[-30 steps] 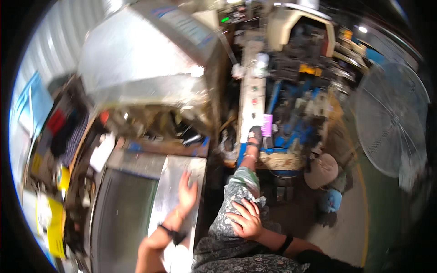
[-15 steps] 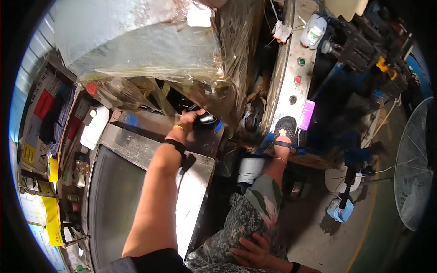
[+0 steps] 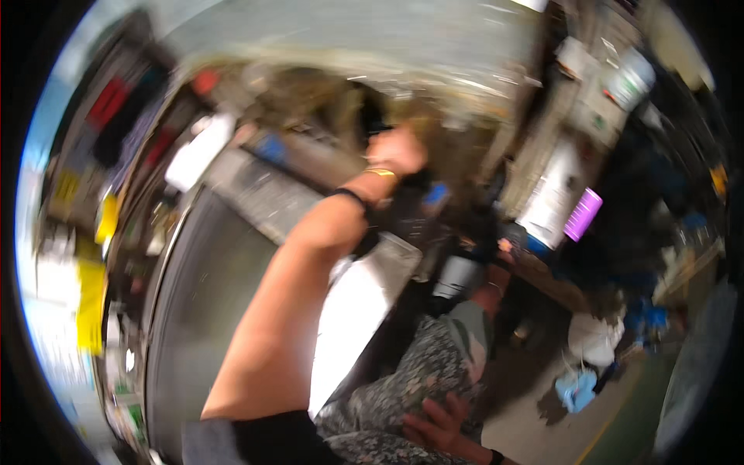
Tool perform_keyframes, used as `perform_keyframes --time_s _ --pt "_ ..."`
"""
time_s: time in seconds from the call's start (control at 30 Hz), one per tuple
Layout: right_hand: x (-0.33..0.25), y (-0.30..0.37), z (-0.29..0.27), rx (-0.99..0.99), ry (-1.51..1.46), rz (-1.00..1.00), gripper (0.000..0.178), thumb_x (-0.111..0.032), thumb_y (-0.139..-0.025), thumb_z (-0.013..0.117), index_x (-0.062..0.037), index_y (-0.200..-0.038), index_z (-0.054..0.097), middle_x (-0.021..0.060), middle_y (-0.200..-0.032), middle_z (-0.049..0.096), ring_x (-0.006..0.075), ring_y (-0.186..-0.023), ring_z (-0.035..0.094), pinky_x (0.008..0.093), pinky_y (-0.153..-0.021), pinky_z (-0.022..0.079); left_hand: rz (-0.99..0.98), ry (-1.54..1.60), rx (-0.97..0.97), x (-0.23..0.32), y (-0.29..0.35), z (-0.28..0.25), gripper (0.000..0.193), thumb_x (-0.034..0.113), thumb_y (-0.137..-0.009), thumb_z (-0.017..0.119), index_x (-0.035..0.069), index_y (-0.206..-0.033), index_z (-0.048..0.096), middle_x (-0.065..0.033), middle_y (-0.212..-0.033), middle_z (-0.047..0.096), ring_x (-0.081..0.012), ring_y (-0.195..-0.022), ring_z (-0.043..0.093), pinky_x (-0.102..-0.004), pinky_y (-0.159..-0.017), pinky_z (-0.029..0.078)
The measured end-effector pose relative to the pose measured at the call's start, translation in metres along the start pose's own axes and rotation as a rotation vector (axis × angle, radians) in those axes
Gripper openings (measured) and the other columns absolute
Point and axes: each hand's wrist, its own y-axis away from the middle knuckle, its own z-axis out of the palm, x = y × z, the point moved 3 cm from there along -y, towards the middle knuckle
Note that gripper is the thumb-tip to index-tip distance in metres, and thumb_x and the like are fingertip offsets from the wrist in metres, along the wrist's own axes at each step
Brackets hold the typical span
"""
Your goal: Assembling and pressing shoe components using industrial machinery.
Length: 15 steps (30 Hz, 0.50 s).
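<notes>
My left arm stretches up and forward, and my left hand is at the torn lower edge of the clear plastic sheeting that wraps a large pale machine cover. Motion smears the fingers, so what they touch or hold cannot be made out. Beside the hand a dark gap opens under the sheeting. My right hand lies on the flowered cloth over my thigh, its fingers spread and nothing in them.
Left of my arm are a dark belt-like panel and a bright metal plate. A white bottle stands beyond. To the right lie a pale machine rail, a purple box and a light-blue container.
The view has swung and blurred, shifting the machine and rail rightward in the picture. My left hand has moved up and to the right in the picture. My right hand stays on my thigh.
</notes>
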Motion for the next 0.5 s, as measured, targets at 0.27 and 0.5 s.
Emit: perform_keyframes --time_s 0.27,0.5 --pt "0.009 -0.099 0.010 -0.168 -0.239 0.038 0.026 -0.021 -0.079 0.073 -0.0205 -0.106 0.073 0.0060 -0.124 0.062 0.0372 -0.123 0.043 0.0479 -0.102 0.036 0.342 0.618 0.075 -0.070 0.210 -0.017 0.075 0.027 -0.081 0.076 0.002 -0.143 0.043 -0.0238 -0.143 0.048 -0.0374 -0.132 0.048 -0.0422 -0.111 0.039" --pt "-0.039 -0.243 0.125 -0.858 -0.232 -0.437 0.052 -0.029 -0.089 0.067 -0.0083 -0.135 0.054 0.0180 -0.146 0.045 0.0355 -0.138 0.037 0.0490 -0.114 0.030 -0.496 0.328 0.355 -0.352 0.372 -0.108 0.060 0.024 -0.079 0.076 0.000 -0.130 0.056 -0.0221 -0.132 0.058 -0.0382 -0.124 0.055 -0.0420 -0.105 0.044"
